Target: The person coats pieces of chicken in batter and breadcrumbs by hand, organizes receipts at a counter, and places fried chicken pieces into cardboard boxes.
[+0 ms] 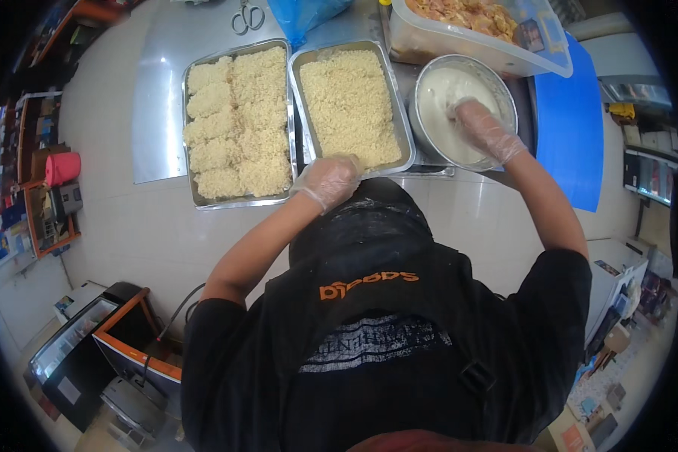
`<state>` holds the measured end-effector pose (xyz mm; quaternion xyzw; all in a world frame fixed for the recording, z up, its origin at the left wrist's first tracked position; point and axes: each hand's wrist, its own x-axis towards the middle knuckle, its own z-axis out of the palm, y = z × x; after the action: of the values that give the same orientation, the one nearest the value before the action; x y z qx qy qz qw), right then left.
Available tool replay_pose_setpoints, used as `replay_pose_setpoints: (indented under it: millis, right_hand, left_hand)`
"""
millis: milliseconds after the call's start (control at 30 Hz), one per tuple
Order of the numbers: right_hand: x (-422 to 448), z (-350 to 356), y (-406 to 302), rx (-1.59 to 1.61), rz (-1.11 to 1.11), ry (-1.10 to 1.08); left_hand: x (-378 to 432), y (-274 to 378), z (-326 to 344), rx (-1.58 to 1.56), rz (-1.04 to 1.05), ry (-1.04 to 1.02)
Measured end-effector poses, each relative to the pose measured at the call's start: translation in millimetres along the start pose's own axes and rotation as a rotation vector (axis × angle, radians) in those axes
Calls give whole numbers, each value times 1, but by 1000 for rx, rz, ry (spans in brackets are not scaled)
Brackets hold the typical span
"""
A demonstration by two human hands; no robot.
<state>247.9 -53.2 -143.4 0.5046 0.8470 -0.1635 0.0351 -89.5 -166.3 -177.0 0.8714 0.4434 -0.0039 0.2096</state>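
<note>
Both hands wear clear plastic gloves. My right hand (483,127) reaches into a round metal bowl (514,107) of white batter (438,93); its fingertips are hidden, so what they hold cannot be told. At the near left corner of a metal tray (409,141) filled with pale crumbs (347,101) rests my left hand (330,178), fingers curled; whether it grips the rim or some crumbs is unclear. Another metal tray (189,195), to the left, holds two columns of crumb-coated pieces (260,113).
A clear plastic tub (486,53) of raw marinated meat (469,20) stands behind the bowl. Scissors (247,18) and a blue plastic bag (305,17) lie beyond the trays on the metal table (164,101). A blue sheet (570,130) is at the right.
</note>
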Motion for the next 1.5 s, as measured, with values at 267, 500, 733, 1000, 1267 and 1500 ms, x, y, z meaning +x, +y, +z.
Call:
replay_pose_setpoints:
  millis: [267,500,733,1000,1267,1500]
  right_hand:
    - [-22,-112,-45,262,119,184]
    - [-28,-155,-65,88,28,287]
    - [-18,-162,-63,82,116,211]
    - [-27,-168,-67,126,119,186]
    - [-29,-169,-75,119,99,223]
    - [-24,-161,-84,112,87,154]
  left_hand:
    - [2,17,-12,-58,-170,5]
    - [-6,13,-12,-118,-33,-94]
    - [0,-18,-14,-82,-56,-60]
    - [-7,-7,-44,-157,-134,-125]
    - [-13,5,-23,-136,-75,-60]
    - [-16,-2,-6,-138,-122,-154]
